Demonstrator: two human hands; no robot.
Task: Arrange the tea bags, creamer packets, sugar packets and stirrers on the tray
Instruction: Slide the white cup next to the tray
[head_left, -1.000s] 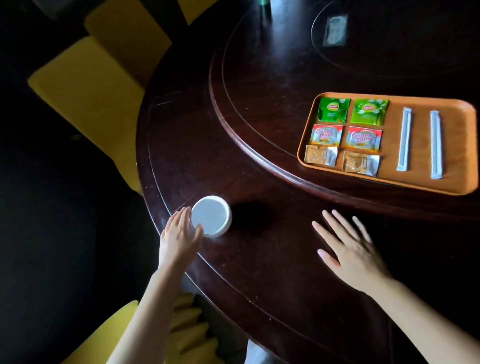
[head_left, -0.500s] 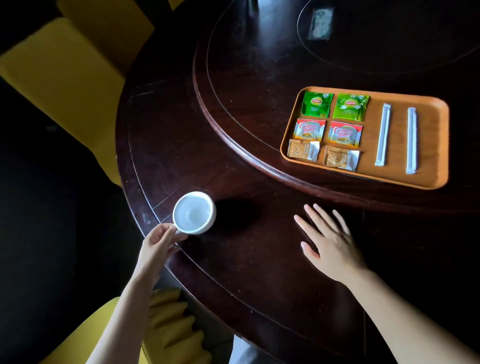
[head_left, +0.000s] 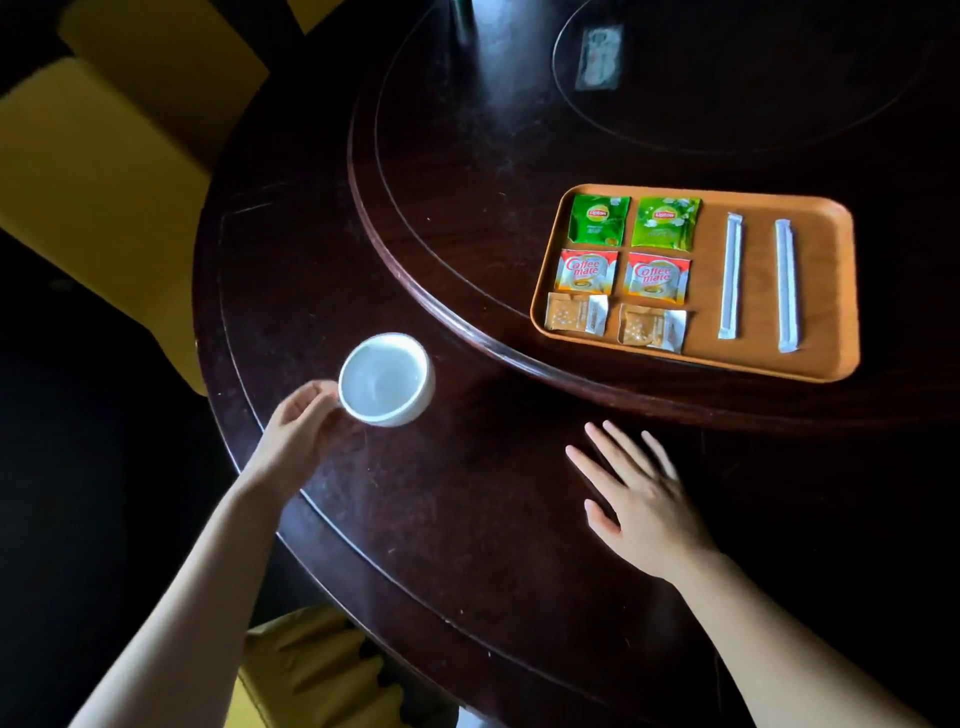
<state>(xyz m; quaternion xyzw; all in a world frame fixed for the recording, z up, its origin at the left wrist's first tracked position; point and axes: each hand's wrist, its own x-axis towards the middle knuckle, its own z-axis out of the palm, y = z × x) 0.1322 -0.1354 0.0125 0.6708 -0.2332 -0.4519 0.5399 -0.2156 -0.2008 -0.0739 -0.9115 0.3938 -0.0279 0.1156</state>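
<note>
An orange tray (head_left: 826, 291) lies on the raised turntable at the right. On it sit two green tea bags (head_left: 597, 220) (head_left: 665, 222), two red-and-white creamer packets (head_left: 586, 272) (head_left: 656, 277), two tan sugar packets (head_left: 574, 313) (head_left: 650, 328) and two wrapped white stirrers (head_left: 730, 276) (head_left: 786, 286), laid in neat rows. My left hand (head_left: 296, 436) grips the handle side of a white cup (head_left: 385, 379), mouth up, near the table's left edge. My right hand (head_left: 639, 499) rests flat on the table, fingers spread, below the tray.
The dark round wooden table (head_left: 467, 519) carries a raised turntable rim (head_left: 415, 291). A small wrapped packet (head_left: 597, 57) lies at the far centre. Yellow chairs (head_left: 104, 171) stand at the left, and a yellow cushion (head_left: 311, 670) sits below the table edge.
The cup stood upside down with my left hand beside it; now it is mouth up and my left hand holds it by the handle side. My right hand stayed flat.
</note>
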